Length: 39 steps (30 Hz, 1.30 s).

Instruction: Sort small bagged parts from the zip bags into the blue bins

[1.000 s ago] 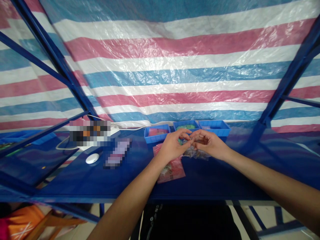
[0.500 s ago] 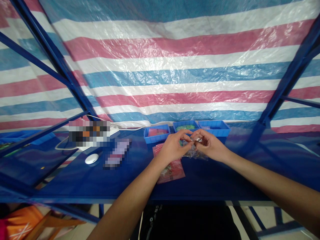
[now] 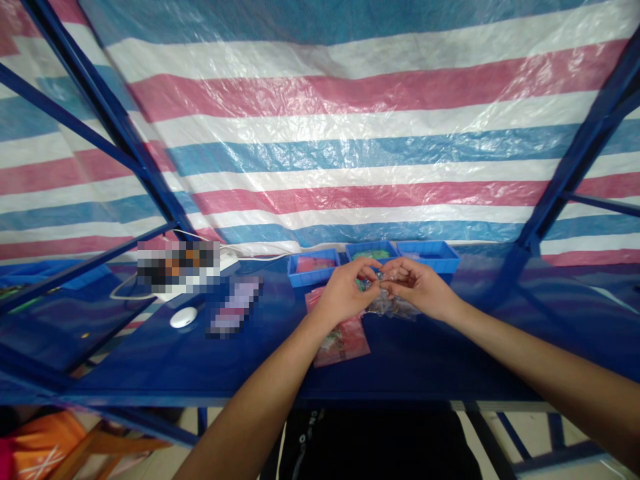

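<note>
Over the blue table, my left hand (image 3: 349, 291) and my right hand (image 3: 421, 288) meet with thumbs and fingertips pinched together. Between them is a crinkled clear plastic bag (image 3: 387, 304), gripped by both hands near its top. Small contents show through it, too blurred to name, and the fingers hide part of it. Under my left hand and wrist lies a pink plastic bag (image 3: 345, 345) with dark print and something greenish inside.
Behind my hands stand blue bins: one with pink bags (image 3: 314, 275), one with green items (image 3: 371, 254), and a third bin (image 3: 434, 261). A white round case (image 3: 183, 318), a pixelated phone-like object (image 3: 236, 307) and a white power strip (image 3: 175, 291) lie left.
My right thumb and fingers have closed in toward my left fingertips, narrowing the gap at the clear bag. Everything else on the table stays in place.
</note>
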Available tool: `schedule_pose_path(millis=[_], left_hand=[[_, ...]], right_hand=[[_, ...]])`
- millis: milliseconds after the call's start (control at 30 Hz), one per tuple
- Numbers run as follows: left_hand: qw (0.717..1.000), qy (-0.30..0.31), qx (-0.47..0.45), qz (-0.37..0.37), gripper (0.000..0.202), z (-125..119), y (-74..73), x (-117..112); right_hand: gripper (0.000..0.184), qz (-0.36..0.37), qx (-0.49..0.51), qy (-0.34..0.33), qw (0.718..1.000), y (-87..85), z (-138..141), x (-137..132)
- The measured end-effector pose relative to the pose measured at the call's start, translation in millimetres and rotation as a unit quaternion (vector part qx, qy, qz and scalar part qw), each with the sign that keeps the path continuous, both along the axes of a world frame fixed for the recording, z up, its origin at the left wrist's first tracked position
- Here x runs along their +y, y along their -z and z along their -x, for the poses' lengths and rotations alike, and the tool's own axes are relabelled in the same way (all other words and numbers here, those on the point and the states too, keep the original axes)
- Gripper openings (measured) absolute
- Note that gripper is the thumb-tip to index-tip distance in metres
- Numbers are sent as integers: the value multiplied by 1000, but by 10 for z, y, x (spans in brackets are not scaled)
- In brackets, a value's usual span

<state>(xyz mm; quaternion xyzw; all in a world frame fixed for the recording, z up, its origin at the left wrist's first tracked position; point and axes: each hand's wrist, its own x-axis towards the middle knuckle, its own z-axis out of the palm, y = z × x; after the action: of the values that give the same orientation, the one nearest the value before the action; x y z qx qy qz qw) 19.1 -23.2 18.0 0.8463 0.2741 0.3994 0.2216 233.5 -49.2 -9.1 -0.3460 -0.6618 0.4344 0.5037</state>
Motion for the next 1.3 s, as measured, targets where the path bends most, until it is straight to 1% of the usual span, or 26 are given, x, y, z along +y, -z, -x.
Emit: schedule_pose_path(millis=[167,367,467,533,700,867,1000,1067,1200,1300], left_hand=[[1000,-6,-11,7,33,-16,-9,-12],[998,0,-42,43,24,-6,-2,28],[998,-2,-45,54,16,-3,4,46],[996,-3,-54,65,17,-1,7,51],[993,7,-72,98,29,-3,33,72],[990,8,-88,113,28,-18,85,124],[988,21,-99,113,23,-13,76,125],[991,24,-89,95,18,2,50,112],[996,23,-74,39,13,33,8,100],[996,28,-73,37,15,42,9,104]], right_hand=[[38,22,14,1,1000,-27,19,-12],[43,59,99,56,992,-58,-24,9],[40,62,111,47,991,-58,-33,15],[38,57,113,39,991,-57,-28,13],[36,37,118,17,992,-57,-4,1],[35,41,123,19,991,-63,4,5],[34,37,108,23,993,-62,-11,10],[29,15,78,27,996,-58,-34,13],[12,-84,7,56,995,-44,-100,38],[6,-124,-9,79,989,-19,-136,74]])
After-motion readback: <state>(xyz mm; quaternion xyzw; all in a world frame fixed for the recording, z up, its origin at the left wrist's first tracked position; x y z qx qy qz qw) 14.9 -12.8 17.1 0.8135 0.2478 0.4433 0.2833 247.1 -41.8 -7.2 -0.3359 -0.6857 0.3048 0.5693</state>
